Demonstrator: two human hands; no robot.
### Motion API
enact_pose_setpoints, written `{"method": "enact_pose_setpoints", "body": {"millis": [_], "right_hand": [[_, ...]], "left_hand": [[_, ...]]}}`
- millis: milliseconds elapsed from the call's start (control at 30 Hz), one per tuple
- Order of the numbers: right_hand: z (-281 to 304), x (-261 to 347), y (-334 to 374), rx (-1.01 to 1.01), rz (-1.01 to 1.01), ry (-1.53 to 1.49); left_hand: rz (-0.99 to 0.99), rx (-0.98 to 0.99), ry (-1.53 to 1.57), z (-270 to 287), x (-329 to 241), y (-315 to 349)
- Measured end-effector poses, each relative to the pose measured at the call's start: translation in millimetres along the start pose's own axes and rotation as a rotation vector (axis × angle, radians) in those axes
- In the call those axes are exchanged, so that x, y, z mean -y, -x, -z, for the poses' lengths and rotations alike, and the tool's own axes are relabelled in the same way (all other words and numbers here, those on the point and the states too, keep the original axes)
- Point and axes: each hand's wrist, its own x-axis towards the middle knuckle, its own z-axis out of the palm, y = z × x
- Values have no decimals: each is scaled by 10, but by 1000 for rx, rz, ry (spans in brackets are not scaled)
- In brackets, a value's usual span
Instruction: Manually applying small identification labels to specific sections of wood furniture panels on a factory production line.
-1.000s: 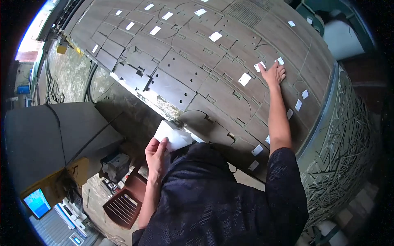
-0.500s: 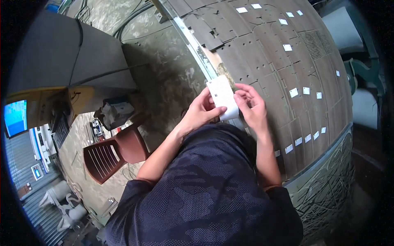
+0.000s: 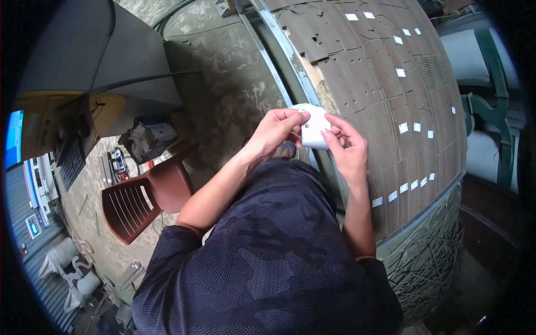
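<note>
A white label strip [image 3: 315,131] with small dark print sits between my two hands, over the near left edge of a brown panelled table. It curves over at its far end. My left hand [image 3: 282,128] pinches its left side, thumb on top and fingers beneath. On the other side, the thumb and fingertips of my right hand [image 3: 346,145] close on the strip's right edge. Whether the strip is one sheet or several layers I cannot tell. Many small white labels [image 3: 403,128] lie on brown wooden boards [image 3: 357,84] to the right.
A metal rail [image 3: 290,50] runs along the table's left edge. To my left stand a brown slatted chair [image 3: 151,198], a bin [image 3: 151,139] with crumpled stuff, and a desk with a keyboard [image 3: 72,167] and a lit screen [image 3: 14,137]. Cables lie on the floor.
My left thumb has moved from the strip's lower end up to its upper part. My right fingers have come onto the strip's edge. The strip now looks shorter and more curved.
</note>
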Motion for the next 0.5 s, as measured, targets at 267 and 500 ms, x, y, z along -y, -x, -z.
{"method": "enact_pose_setpoints", "body": {"millis": [267, 500], "right_hand": [[-399, 93, 190, -56, -18, 39], [-705, 17, 337, -75, -36, -20]], "left_hand": [[48, -13, -1, 279, -16, 248], [92, -37, -26, 487, -35, 429]]}}
